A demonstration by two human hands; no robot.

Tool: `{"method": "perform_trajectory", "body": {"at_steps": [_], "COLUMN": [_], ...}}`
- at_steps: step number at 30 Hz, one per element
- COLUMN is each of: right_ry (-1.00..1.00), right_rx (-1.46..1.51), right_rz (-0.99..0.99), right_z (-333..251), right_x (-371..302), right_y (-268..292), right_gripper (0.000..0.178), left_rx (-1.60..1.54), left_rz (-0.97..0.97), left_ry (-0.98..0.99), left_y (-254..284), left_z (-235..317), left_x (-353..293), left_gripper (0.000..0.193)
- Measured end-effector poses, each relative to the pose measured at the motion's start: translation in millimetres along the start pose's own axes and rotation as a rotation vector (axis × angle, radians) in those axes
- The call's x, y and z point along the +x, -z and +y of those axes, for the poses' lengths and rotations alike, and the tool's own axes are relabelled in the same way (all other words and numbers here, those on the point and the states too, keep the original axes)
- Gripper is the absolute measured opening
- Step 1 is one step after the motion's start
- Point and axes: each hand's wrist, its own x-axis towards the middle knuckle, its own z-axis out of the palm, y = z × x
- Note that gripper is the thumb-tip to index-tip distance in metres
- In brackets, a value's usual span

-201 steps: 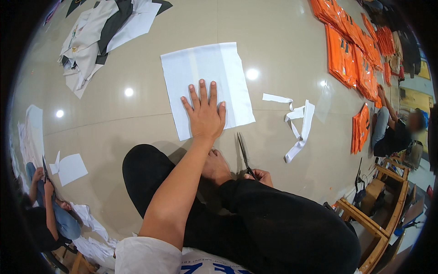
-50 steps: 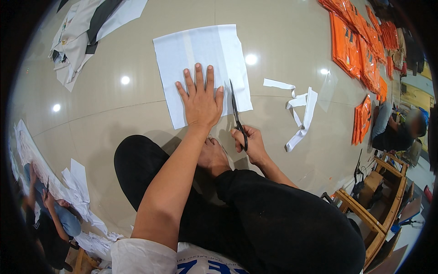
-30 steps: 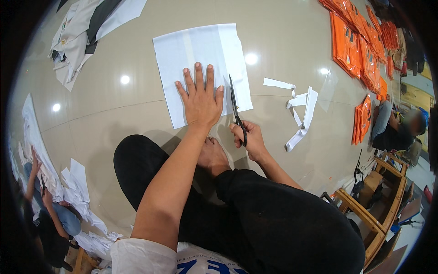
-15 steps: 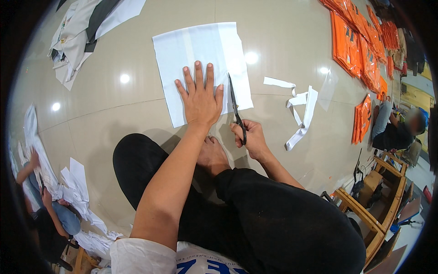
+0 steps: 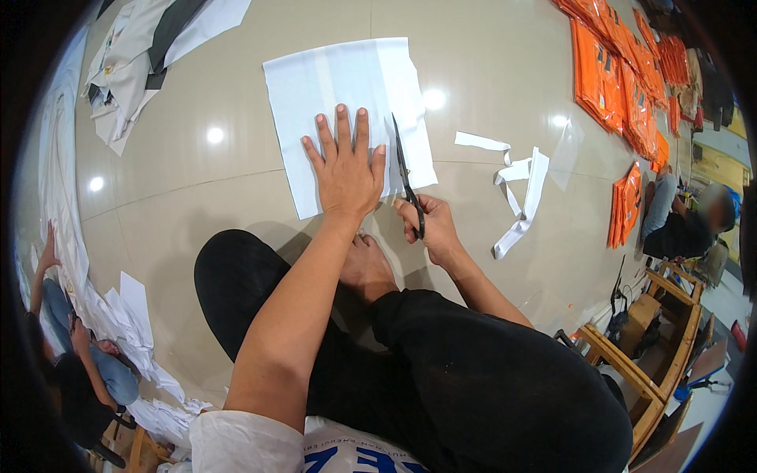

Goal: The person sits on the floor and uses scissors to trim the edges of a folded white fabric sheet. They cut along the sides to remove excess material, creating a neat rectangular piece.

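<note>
A roughly square piece of white fabric [image 5: 300,87] lies flat on the tiled floor in front of me. Pressed on it is my left hand [image 5: 344,169], palm down with the fingers spread. My right hand [image 5: 428,225] grips the handles of black scissors [image 5: 400,154] at the fabric's near edge. The blades point away from me along a lengthwise line in the right part of the cloth, with their tips about mid-length. The blades look nearly together. Whether the lower blade is under the cloth is hard to make out.
White cut strips [image 5: 527,193] lie to the right, beside a clear plastic piece [image 5: 566,154]. Orange packaged stacks [image 5: 603,87] stand far right, near a seated person [image 5: 686,225] and a wooden frame [image 5: 631,366]. White and dark fabric [image 5: 130,63] is piled far left; another person [image 5: 87,370] sits at left.
My right hand and the scissors have moved slightly farther away from me along the fabric. My left hand stays put. At left, the other person's hand has risen along the white cloth.
</note>
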Motion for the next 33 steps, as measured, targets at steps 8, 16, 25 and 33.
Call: {"method": "perform_trajectory", "body": {"at_steps": [8, 16, 25, 33], "right_ry": [0.002, 0.016, -0.002, 0.003], "right_rx": [-0.028, -0.027, -0.005, -0.003], "right_rz": [-0.013, 0.009, 0.018, 0.011], "right_z": [3.0, -4.1, -7.9, -6.2], "right_x": [-2.8, 4.6, 7.5, 5.2], "right_y": [4.4, -1.8, -5.3, -5.9], "right_gripper": [0.034, 0.030, 0.029, 0.027], "left_rx": [0.007, 0.021, -0.035, -0.035], "left_rz": [-0.024, -0.053, 0.024, 0.027], "left_ry": [0.011, 0.020, -0.021, -0.024], "left_y": [-0.5, 2.2, 0.3, 0.1], "left_z": [-0.1, 1.3, -0.3, -0.9], "left_x": [0.5, 0.5, -0.2, -0.6], "left_gripper": [0.071, 0.070, 0.068, 0.068]}}
